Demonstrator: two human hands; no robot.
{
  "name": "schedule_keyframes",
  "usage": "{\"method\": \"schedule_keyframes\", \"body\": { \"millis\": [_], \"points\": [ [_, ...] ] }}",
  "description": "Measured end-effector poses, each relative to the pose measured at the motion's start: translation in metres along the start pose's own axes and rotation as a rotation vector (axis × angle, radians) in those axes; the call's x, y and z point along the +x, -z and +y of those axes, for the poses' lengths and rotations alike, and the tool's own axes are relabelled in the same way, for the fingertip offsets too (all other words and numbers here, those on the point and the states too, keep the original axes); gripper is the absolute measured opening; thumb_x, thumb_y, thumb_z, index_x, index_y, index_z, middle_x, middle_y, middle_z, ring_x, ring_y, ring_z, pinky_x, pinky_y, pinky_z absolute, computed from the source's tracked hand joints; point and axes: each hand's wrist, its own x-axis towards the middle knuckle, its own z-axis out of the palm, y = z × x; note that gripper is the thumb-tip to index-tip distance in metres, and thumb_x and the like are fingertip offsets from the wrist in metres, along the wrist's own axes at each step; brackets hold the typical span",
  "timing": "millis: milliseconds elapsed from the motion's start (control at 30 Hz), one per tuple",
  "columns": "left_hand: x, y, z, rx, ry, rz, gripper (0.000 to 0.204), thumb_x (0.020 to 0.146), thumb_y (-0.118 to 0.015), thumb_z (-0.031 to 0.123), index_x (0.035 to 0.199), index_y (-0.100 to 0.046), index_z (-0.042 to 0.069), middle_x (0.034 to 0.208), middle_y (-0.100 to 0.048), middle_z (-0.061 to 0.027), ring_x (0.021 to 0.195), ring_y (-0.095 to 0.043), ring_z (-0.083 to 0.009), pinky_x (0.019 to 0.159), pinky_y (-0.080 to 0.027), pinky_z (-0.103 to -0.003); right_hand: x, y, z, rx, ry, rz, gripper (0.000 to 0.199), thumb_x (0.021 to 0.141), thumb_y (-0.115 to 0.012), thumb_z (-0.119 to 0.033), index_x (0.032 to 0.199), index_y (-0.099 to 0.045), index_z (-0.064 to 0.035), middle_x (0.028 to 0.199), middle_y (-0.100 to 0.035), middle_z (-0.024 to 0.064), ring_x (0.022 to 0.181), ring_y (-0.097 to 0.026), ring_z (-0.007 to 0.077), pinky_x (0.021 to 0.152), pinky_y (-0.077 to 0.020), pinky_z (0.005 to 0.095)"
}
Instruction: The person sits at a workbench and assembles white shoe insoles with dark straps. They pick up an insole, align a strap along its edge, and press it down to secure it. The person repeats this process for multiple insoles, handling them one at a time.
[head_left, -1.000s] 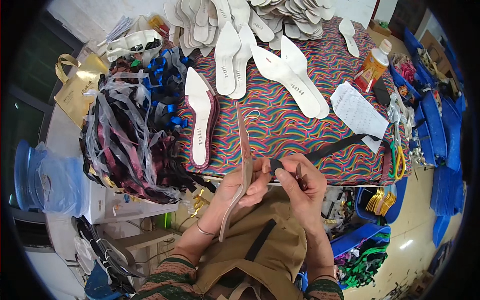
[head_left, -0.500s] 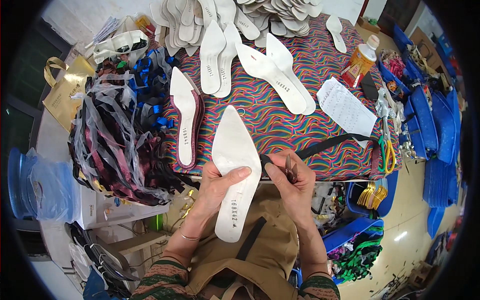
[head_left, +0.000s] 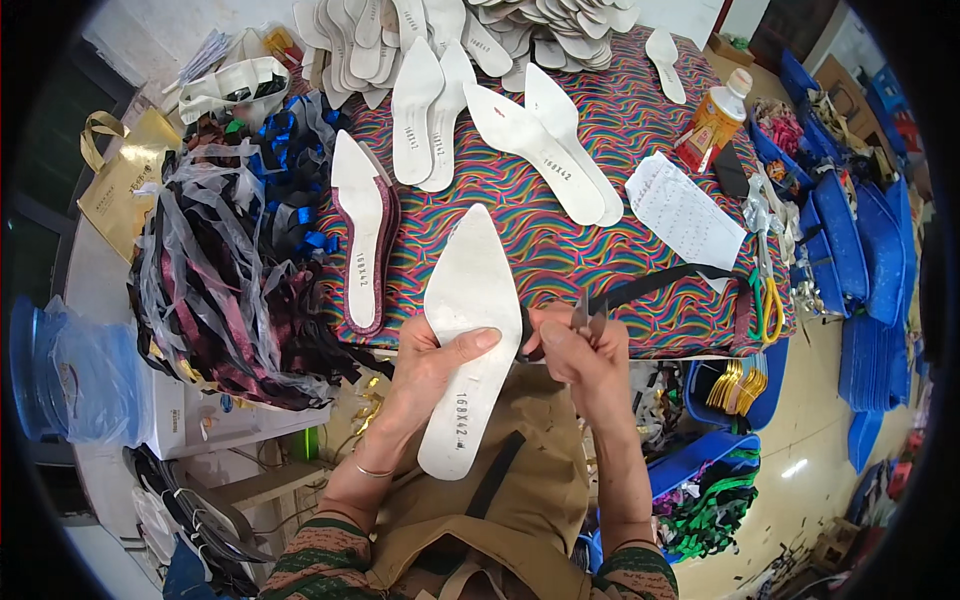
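Observation:
My left hand (head_left: 425,365) grips a white pointed insole (head_left: 462,290), thumb on its face and fingers behind it. The insole stands tilted over my lap, toe pointing away from me. Against its right edge, my right hand (head_left: 585,350) pinches a black strip (head_left: 650,285), which trails across the table to the right. Small metal snips (head_left: 591,318) are tucked in the same hand, blades up; their handles are hidden. To the left of the insole lies a small stack of insoles edged in dark red (head_left: 362,240).
More white insoles (head_left: 418,110) lie farther back, before a large pile (head_left: 560,30). A bottle (head_left: 712,120), a paper sheet (head_left: 685,210) and scissors (head_left: 768,290) occupy the right side. Strips heap up at left (head_left: 220,280). Blue bins (head_left: 700,465) stand below on the right.
My right hand has turned at the insole's edge, and the snips' blades now point more upward. The insole's heel has swung slightly left. The whole view has shifted a little.

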Motion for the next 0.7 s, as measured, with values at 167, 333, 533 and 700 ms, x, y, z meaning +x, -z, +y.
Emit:
{"method": "schedule_keyframes", "body": {
  "millis": [167, 333, 533, 700],
  "points": [
    [0.002, -0.009, -0.001, -0.012, -0.043, -0.008, 0.021, 0.086, -0.071, 0.017, 0.101, -0.07, 0.002, 0.083, -0.071, -0.0046, 0.066, -0.064, -0.0084, 0.057, -0.05, -0.023, 0.011, -0.006, -0.004, -0.093, 0.066, 0.05, 0.005, 0.085, -0.067, -0.004, 0.084, -0.071, -0.0005, 0.059, -0.059, -0.0004, 0.048, -0.043, 0.0012, 0.044, -0.029, 0.0188],
    [0.011, -0.021, 0.01, -0.162, -0.029, 0.124, 0.022, 0.088, -0.07, 0.022, 0.1, -0.069, 0.003, 0.081, -0.069, -0.0031, 0.063, -0.063, -0.0076, 0.054, -0.049, -0.023, 0.01, -0.011, -0.002, -0.251, 0.171, 0.097, 0.011, 0.089, -0.065, -0.009, 0.089, -0.066, 0.0018, 0.079, -0.065, -0.0013, 0.072, -0.055, 0.0032, 0.062, -0.0429, 0.02],
    [0.014, -0.023, 0.025, -0.259, -0.077, 0.069, 0.031, 0.091, -0.066, 0.025, 0.105, -0.064, -0.002, 0.085, -0.07, -0.0117, 0.068, -0.068, -0.0147, 0.061, -0.058, -0.029, -0.022, -0.01, 0.014, -0.411, 0.163, 0.007, 0.019, 0.093, -0.057, -0.008, 0.107, -0.061, 0.0051, 0.076, -0.062, 0.0033, 0.068, -0.053, 0.0066, 0.062, -0.0442, 0.0238],
    [0.014, -0.034, 0.024, -0.4, -0.062, 0.023, 0.037, 0.094, -0.06, 0.027, 0.11, -0.059, -0.006, 0.092, -0.068, -0.0186, 0.079, -0.07, -0.0253, 0.065, -0.06, -0.036, -0.044, -0.023, 0.044, -0.503, 0.315, 0.126, 0.012, 0.09, -0.057, -0.001, 0.1, -0.061, 0.0041, 0.063, -0.052, 0.0083, 0.053, -0.045, 0.012, 0.049, -0.0372, 0.0266]
  ]
}}
